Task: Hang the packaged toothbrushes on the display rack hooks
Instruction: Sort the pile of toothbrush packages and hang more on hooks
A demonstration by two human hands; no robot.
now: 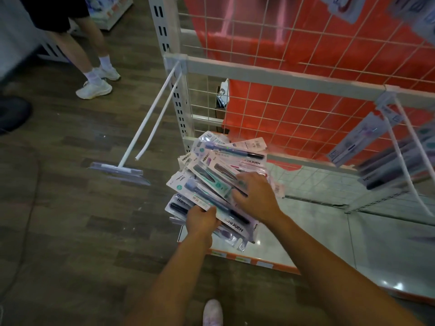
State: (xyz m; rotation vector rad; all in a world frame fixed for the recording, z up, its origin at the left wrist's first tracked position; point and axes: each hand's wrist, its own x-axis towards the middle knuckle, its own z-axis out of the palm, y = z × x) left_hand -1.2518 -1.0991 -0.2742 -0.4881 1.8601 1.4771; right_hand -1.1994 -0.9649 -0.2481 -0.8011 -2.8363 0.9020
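Observation:
A loose pile of packaged toothbrushes (219,170) lies on the left corner of the rack's bottom shelf (329,231). My left hand (201,221) grips the near edge of a few packs, thumb on top. My right hand (255,195) rests on top of the pile with its fingers curled over a pack. An empty white double hook (150,121) with a clear price holder sticks out from the rack's crossbar (282,77) at the left. On the right, another hook (409,147) carries several hung toothbrush packs (367,142).
A white wire grid (306,55) with red backing forms the rack's rear. A slotted upright post (164,31) stands at the left. A person's legs in white trainers (94,88) stand on the wood-look floor at the upper left. My shoe (213,311) shows at the bottom.

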